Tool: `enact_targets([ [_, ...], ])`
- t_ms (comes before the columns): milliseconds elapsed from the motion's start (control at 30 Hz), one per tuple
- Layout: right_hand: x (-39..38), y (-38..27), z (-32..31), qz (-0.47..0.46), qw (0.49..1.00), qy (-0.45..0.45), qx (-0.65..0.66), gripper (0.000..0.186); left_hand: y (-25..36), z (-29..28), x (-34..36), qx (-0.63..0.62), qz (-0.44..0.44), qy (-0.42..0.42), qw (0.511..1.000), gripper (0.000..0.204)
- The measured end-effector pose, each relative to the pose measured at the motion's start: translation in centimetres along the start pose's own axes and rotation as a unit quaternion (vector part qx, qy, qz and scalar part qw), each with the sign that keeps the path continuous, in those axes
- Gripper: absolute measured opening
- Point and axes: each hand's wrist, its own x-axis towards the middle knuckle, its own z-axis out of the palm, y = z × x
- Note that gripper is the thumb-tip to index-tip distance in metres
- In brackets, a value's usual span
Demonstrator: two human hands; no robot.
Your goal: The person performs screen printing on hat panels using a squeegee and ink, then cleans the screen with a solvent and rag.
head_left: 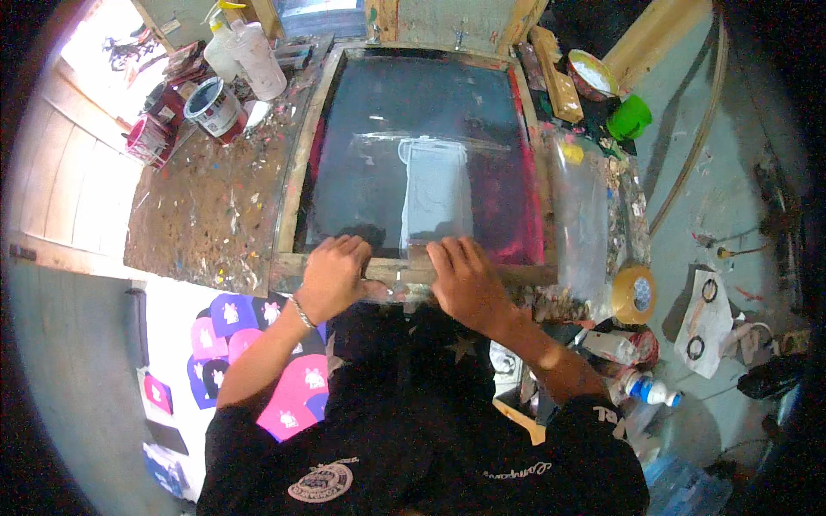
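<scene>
A wooden-framed printing screen with dark mesh lies flat on the paint-splattered bench. A clear film sheet with a pale printed shape rests on the mesh. My left hand lies palm down on the near frame rail, over the sheet's lower left edge. My right hand presses flat on the same rail at the sheet's lower right edge. Neither hand grips anything. Red ink stains cover the mesh's right side.
Paint cans and a white bottle stand at the back left. A green cup, a tape roll and a second clear sheet are at the right. Pink and purple cut shapes lie lower left.
</scene>
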Motion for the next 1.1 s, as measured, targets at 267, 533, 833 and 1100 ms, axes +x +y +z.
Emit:
enact_targets([
  [267,13.0,2.3,-14.4,-0.041,0.974,0.180,-0.132,0.065,1.8,-18.2,7.8,0.009,0.049,0.214,0.976,0.046],
  [533,20.0,2.3,-23.7,-0.055,0.965,0.226,-0.123,0.057,1.4,1.0,5.0,-0.139,0.000,0.150,0.979,0.036],
  [833,22.6,4.3,-24.5,0.026,0.986,0.153,-0.053,0.060,-5.5,3.7,0.4,0.062,-0.020,-0.041,0.997,0.061],
  [1100,22.4,8.5,-25.9,-0.035,0.995,0.076,-0.055,0.044,-6.0,1.5,-16.1,0.014,-0.240,0.154,0.958,0.059],
])
